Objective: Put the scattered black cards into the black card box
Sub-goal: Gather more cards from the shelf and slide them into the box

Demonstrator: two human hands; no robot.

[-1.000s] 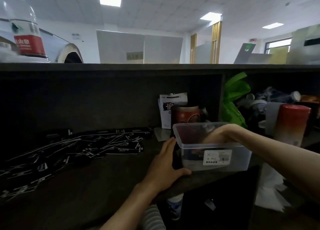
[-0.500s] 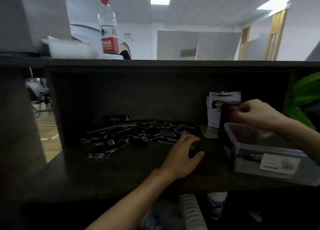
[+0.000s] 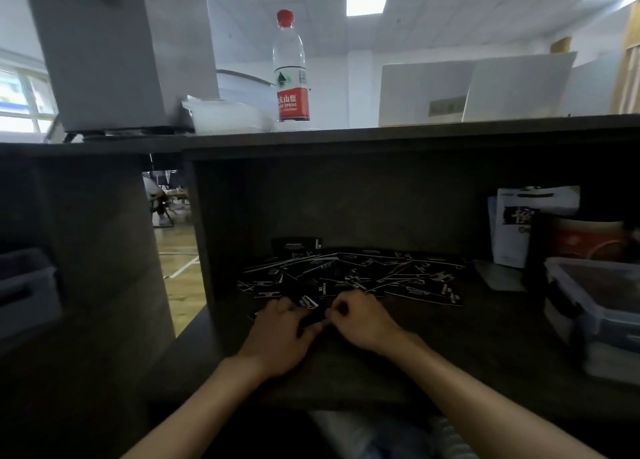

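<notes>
Gathering step: my 2 hands are at the near edge of the scattered black cards.

My left hand point(image 3: 282, 337) lies over the nearest cards with its fingers bent down onto them, and my right hand point(image 3: 363, 323) sits just beside it, fingers curled in and pinching at what looks like a card edge between the 2 hands; the shelf is too dim for me to tell whether either hand really has a card clamped. The rest of the black cards point(image 3: 349, 273) fan out just beyond my fingertips, across the dark shelf point(image 3: 467, 348). A black card box point(image 3: 296, 244) seems to stand further back, behind the heap. I judge the collecting is only starting. Next I need to rake the loose cards toward my palms, square them into 1 stack, then reach past the heap to the box.
</notes>
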